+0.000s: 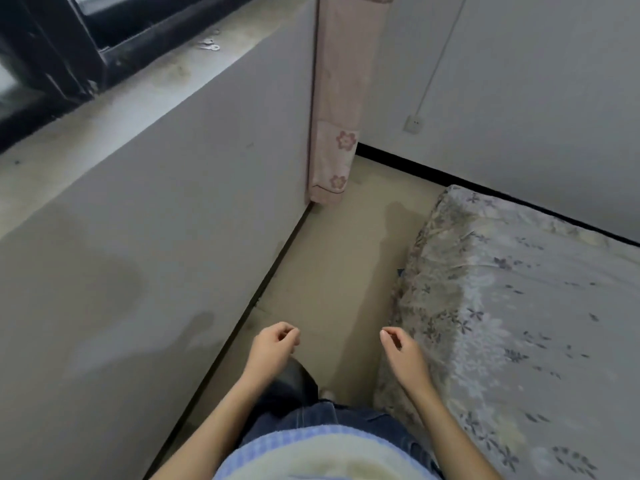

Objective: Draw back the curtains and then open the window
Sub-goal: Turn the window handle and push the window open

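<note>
A pink curtain (337, 98) with flower prints hangs gathered in the far corner, its hem just above the floor. The window (62, 46) has a dark frame and sits at the top left above a wide, stained sill (104, 109). My left hand (273, 348) and my right hand (403, 355) hang low in front of me over the floor, far below the window and well short of the curtain. Both hands hold nothing, with the fingers loosely curled.
A bed (519, 323) with a flowered sheet fills the right side. A narrow strip of beige floor (332, 271) runs between the bed and the grey wall (156, 237) under the sill. A small metal item (209, 46) lies on the sill. A wall socket (414, 124) with a cord is at the back.
</note>
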